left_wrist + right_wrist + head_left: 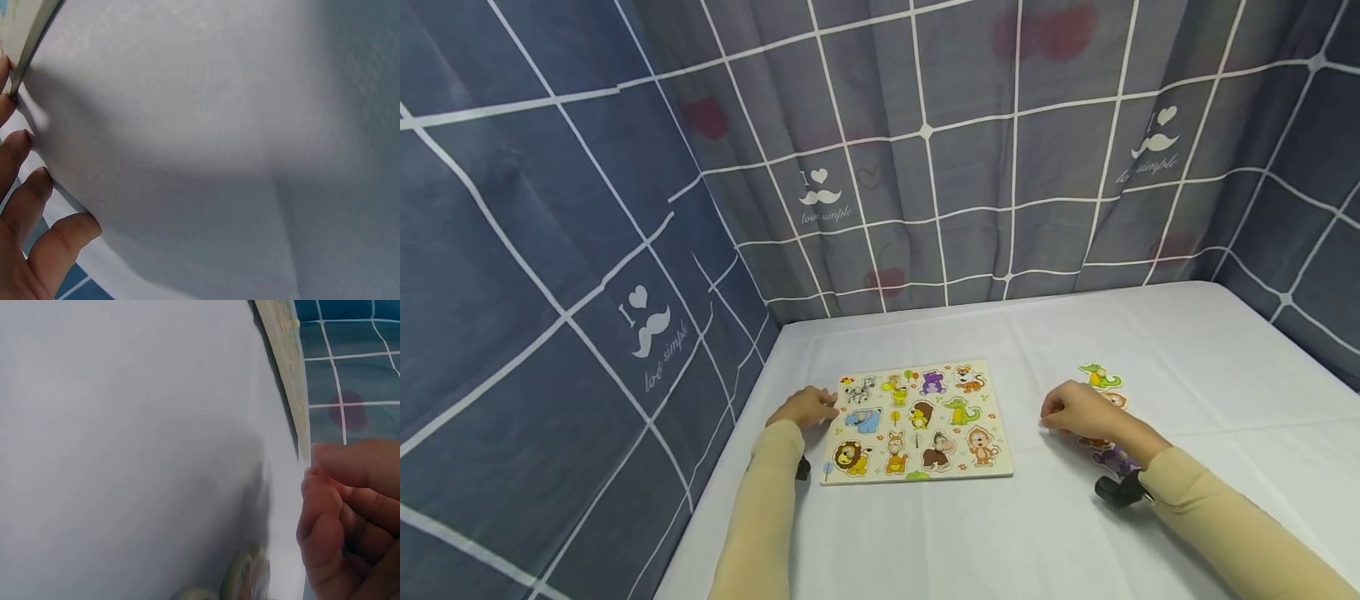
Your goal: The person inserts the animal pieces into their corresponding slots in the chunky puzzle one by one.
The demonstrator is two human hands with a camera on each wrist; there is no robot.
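Note:
A flat puzzle board with animal pictures, among them a lion, a zebra and an elephant, lies on the white table. At its left edge is my left hand, its fingers spread and loosely bent, with fingertips right at the board's side. My right hand hovers to the right of the board with fingers curled. Its thumb and forefinger tips come close together, and nothing shows between them. Beyond and under this hand lies a column of loose animal pieces, with a green crocodile at the top; the hand partly covers them.
A purple piece lies below the right wrist, beside the black wrist camera. A white cloth covers the table. Grey-blue checked curtains hang behind and along both sides.

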